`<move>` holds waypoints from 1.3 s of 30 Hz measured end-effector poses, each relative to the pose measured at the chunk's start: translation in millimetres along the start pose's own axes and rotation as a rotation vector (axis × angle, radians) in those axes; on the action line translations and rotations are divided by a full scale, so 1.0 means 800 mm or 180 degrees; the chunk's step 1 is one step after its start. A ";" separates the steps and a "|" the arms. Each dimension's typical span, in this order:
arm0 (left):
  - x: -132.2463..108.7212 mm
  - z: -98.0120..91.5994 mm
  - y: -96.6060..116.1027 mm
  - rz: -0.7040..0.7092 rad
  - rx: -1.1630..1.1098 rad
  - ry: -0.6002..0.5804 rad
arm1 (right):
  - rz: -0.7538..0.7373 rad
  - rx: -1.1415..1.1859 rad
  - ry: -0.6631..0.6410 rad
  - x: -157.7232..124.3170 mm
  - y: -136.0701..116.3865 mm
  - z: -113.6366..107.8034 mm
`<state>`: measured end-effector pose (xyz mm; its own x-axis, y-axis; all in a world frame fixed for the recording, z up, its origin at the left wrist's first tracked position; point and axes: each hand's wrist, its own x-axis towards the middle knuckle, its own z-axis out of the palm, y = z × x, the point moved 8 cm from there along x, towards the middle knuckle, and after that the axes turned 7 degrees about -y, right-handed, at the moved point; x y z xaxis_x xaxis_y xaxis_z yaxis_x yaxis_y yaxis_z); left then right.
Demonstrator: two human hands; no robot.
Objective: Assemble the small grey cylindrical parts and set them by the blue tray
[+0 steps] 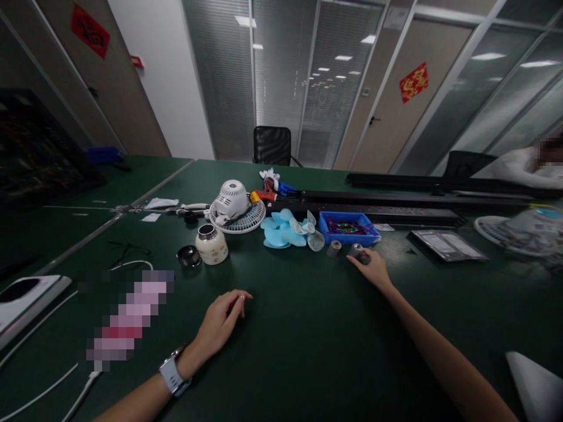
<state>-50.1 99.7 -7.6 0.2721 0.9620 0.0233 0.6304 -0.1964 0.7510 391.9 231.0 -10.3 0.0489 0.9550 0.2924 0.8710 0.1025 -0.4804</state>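
Observation:
My right hand [372, 268] has its thumb and fingers around a small grey metal cylinder [356, 251] in front of the blue tray [332, 234]. A similar metal cylinder [334, 248] stands on the table just left of it. My left hand [224, 316], with a watch [175, 372] on its wrist, rests on the green table [290, 340]. Its fingers are curled in, thumb against them, and nothing shows between them. Loose wires lie in the blue tray. Light blue fan blades [284, 228] and clear ones [315, 240] lie left of the tray.
A white fan housing [233, 202] on a round grille, a cream jar [212, 245] and a black lid [189, 256] stand at left. Black rails [413, 202] cross the back. A flat grey box [448, 245] lies right. A person in white [510, 164] sits far right.

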 end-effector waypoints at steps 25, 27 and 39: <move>0.020 0.024 0.087 0.0867 -0.0454 0.0361 | -0.1219 0.1324 -0.1730 -0.152 -0.282 0.101; 0.014 0.011 0.081 0.0880 -0.0483 0.0602 | -0.1170 0.1336 -0.1755 -0.153 -0.282 0.100; -0.007 0.019 -0.010 0.0289 -0.0117 -0.0255 | -0.1134 0.1345 -0.1849 -0.146 -0.268 0.095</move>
<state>-45.6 92.9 -24.1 0.3851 0.9220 0.0406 0.5739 -0.2737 0.7718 162.1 118.5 -4.5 -0.5609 0.8252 0.0660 0.5217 0.4143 -0.7458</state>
